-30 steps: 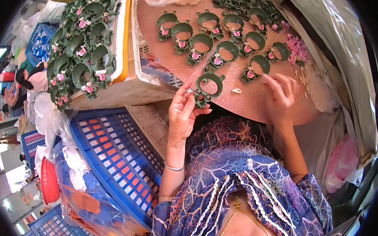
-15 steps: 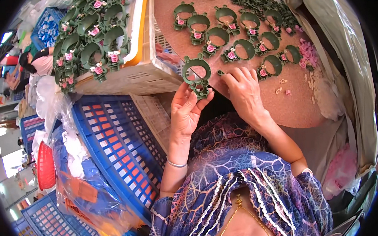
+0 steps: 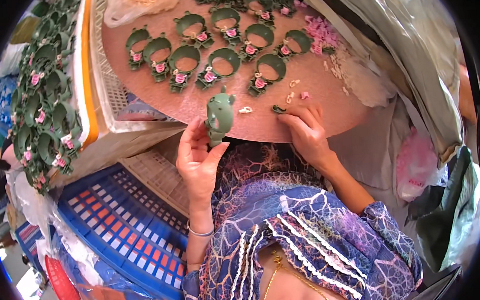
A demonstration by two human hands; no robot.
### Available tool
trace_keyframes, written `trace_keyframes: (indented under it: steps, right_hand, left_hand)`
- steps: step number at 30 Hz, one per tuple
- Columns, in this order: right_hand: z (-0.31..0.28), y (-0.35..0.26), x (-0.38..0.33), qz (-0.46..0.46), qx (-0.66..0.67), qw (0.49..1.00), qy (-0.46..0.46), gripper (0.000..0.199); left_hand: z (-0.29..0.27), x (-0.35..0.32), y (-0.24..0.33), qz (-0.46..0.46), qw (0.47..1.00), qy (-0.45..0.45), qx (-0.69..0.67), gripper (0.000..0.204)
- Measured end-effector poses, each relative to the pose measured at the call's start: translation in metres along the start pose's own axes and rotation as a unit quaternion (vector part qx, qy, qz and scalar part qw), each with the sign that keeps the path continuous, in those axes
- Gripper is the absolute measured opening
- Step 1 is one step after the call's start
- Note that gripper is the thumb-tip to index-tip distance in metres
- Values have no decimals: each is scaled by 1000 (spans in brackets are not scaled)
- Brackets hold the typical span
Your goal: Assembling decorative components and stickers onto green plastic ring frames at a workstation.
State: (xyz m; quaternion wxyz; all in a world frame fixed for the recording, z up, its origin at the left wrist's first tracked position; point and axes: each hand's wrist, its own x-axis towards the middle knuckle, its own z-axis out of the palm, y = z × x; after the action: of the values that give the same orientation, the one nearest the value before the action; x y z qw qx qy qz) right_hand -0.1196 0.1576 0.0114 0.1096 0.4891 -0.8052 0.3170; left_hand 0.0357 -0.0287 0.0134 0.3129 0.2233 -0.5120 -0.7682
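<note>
My left hand (image 3: pixel 197 160) holds a green plastic ring-shaped part (image 3: pixel 221 114) by its lower end, between thumb and fingers. The part is upright and turned sideways, with small knobs on top. To its right, my right hand (image 3: pixel 307 126) rests at the table's near edge, its fingertips pinching a small dark green piece (image 3: pixel 278 109). One small cream piece (image 3: pixel 245 110) lies between the hands. Beyond them stand several green ring parts (image 3: pixel 225 62), each bearing a pink rose and cream bits. A loose pink piece (image 3: pixel 304 95) and cream links (image 3: pixel 290 97) lie beside my right hand.
The round brownish table (image 3: pixel 156 106) carries piles of dark green parts, pink roses (image 3: pixel 322 34) and cream pieces (image 3: pixel 349 63). At left, a box (image 3: pixel 141 134) is heaped with finished-looking green rings (image 3: pixel 45 106). Below it sits a blue basket (image 3: pixel 111 224). Grey cloth (image 3: pixel 403 49) hangs at right.
The view has swung, so the table sits further left in it. My left hand has turned the green part from facing me to sideways. My right hand still pinches the small green piece.
</note>
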Motion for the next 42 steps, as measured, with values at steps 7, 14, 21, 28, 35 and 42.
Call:
trace_keyframes:
  steps: [7, 14, 21, 28, 35, 42]
  right_hand:
    - [-9, 25, 12, 156, -10, 987, 41, 29]
    - [-15, 1, 23, 213, 219, 950, 66, 20]
    - [5, -58, 44, 200, 472, 858, -20, 24]
    - [20, -64, 43, 135, 338, 931, 22, 14]
    - [17, -66, 50, 189, 269, 944, -11, 16]
    - [18, -66, 51, 252, 380, 890, 1, 25]
  left_hand:
    - [10, 4, -4, 226, 882, 35, 413, 57]
    - [10, -3, 4, -109, 993, -17, -47, 37]
    - [23, -9, 4, -196, 929, -59, -308, 34]
    - [32, -14, -3, -168, 947, -51, -270, 37]
    - [27, -15, -5, -135, 967, -78, -200, 45]
    - [36, -15, 2, -123, 968, -61, -211, 38]
